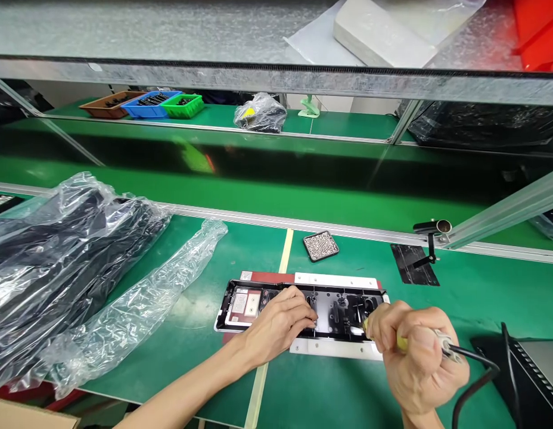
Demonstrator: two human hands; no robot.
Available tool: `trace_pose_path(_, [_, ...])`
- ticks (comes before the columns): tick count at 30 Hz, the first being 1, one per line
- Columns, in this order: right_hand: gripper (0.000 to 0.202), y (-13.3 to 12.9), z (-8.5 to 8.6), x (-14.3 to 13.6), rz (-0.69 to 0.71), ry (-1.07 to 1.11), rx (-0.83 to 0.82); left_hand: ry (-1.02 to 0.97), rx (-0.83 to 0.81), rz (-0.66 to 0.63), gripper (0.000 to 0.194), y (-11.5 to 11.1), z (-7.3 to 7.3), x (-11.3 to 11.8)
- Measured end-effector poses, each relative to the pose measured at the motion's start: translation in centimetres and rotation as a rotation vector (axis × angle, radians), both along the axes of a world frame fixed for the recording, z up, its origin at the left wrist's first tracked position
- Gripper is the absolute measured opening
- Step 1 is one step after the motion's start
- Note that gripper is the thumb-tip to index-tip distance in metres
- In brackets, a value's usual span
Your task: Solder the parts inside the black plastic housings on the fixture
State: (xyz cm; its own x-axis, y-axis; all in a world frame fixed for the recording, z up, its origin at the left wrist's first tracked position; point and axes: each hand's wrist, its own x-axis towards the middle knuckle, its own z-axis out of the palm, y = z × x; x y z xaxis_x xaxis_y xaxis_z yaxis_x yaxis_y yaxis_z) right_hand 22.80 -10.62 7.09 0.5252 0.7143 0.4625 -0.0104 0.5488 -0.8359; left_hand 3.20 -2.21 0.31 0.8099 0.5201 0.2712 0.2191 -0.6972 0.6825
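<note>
A long black housing (323,316) lies in a fixture with white side strips (334,348) and a red base. My left hand (283,319) rests over the middle of the housing, its fingers bent down and together; whatever is between the fingertips is too small to make out. In my right hand (419,351) is a corded electric screwdriver with a yellow and grey body, its black cable (480,357) trailing from the back end. The tool points left at the right part of the housing, and its tip is hard to see. Behind the housing sits a small black tray of screws (321,245).
Plastic-wrapped black parts (80,256) and a clear bag (160,298) cover the left side. A black holder (431,238) stands at the back right, a black device (527,369) at the front right. Overhead runs a metal shelf (191,71). Coloured bins (151,106) stand beyond.
</note>
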Motion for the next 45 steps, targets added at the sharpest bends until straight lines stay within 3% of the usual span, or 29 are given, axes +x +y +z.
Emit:
trace_pose_path(5, [0.022,0.1,0.1,0.0,-0.009,-0.003,0.006,-0.015,0.05,0.003,0.015,-0.5,0.2,-0.7])
trace_pose_path(12, [0.024,0.1,0.2,-0.2,-0.028,0.007,0.0,0.092,0.264,-0.029,0.032,-1.0,-0.2,-1.6])
trace_pose_path(15, [0.024,0.0,0.2,-0.2,-0.026,0.007,-0.006,0.107,0.283,-0.025,0.03,-1.1,-0.4,-1.6])
trace_pose_path(18, [0.024,-0.1,0.1,-0.2,-0.016,0.01,-0.006,0.076,0.261,-0.002,0.024,-0.7,0.3,-1.4])
trace_pose_path(21, [0.024,-0.1,0.3,-0.3,0.005,0.014,-0.015,0.047,0.229,0.059,0.022,0.8,1.4,-1.0])
trace_pose_path(25, [0.026,0.2,0.5,-0.4,-0.005,0.018,-0.015,0.077,0.19,0.164,0.02,5.1,2.0,0.3])
trace_pose_path(29, [0.028,0.3,0.2,-0.2,-0.009,0.008,0.023,0.162,0.179,0.217,0.021,10.2,1.3,2.4])
trace_pose_path(32, [0.027,0.1,-0.6,0.3,0.044,-0.018,0.038,0.189,0.183,0.205,0.019,12.6,0.1,4.2])
trace_pose_path(38, [0.028,-0.1,-1.5,0.8,0.094,-0.009,0.042,0.226,0.194,0.17,0.017,14.1,-2.2,7.2])
trace_pose_path(45, [0.026,-0.1,-1.3,0.8,0.124,0.007,0.019,0.226,0.179,0.152,0.018,14.4,-3.2,9.4])
